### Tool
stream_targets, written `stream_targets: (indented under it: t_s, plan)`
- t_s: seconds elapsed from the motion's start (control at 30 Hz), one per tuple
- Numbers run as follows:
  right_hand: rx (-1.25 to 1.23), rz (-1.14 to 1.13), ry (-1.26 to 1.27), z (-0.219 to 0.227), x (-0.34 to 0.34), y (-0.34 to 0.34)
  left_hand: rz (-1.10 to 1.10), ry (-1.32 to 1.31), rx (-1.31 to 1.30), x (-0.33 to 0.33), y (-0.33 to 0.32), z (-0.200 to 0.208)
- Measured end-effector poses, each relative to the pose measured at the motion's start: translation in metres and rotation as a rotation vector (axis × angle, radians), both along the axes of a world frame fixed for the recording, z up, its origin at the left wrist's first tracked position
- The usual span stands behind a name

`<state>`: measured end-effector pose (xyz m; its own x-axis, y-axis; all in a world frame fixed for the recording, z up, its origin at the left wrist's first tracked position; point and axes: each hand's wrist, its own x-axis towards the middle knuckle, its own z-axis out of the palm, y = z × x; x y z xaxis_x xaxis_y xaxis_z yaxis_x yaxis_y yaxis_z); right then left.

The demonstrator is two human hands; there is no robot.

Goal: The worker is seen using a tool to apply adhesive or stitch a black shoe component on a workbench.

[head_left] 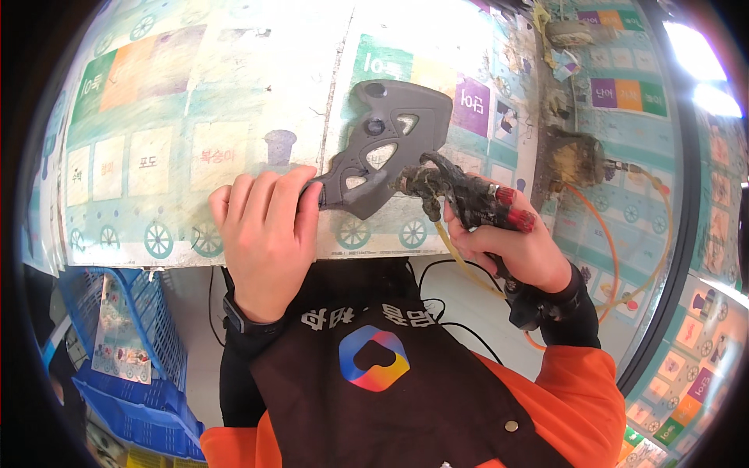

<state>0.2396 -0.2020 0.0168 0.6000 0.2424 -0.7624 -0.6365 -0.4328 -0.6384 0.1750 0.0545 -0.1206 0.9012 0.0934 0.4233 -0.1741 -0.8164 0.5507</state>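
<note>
A dark grey flat part (425, 109) with several cutouts and rounded holes lies at a slant over the printed table covering. Around its lower left end my left hand (269, 226) is closed, thumb on the near side. My right hand (511, 249) is wrapped round a spray gun (468, 195), black, crusted with residue, and fitted with red knobs at its back. The gun's front end points left, close against or just above the part's right edge; whether they touch I cannot tell. A yellowish hose (460, 261) runs below the gun.
Printed sheets with coloured blocks and wheel drawings cover the table (195, 117). A crusted brown fitting (573, 160) stands at the right, with an orange hose (605, 226) nearby. Blue plastic baskets (148, 316) sit below the table's left front edge. Black cables hang under it.
</note>
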Motion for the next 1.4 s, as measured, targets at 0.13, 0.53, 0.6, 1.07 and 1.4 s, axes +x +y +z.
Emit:
stream_targets:
  t_s: [0.13, 0.53, 0.6, 1.07, 1.4]
  plan:
    - [-0.033, 0.02, -0.023, 0.002, 0.004, 0.002, 0.001, 0.009, -0.007, -0.001, 0.0, 0.0]
    - [-0.052, 0.008, -0.117, 0.006, 0.017, 0.0, -0.01, 0.039, -0.014, -0.001, -0.001, 0.003]
    - [-0.044, -0.024, -0.131, 0.007, 0.018, 0.001, -0.01, 0.033, -0.016, 0.0, -0.001, 0.003]
    - [-0.093, -0.045, -0.229, 0.005, 0.029, -0.006, -0.005, 0.038, -0.008, 0.0, -0.001, 0.005]
    - [-0.067, -0.095, -0.229, 0.004, 0.037, -0.002, -0.004, 0.03, -0.02, 0.001, 0.001, 0.005]
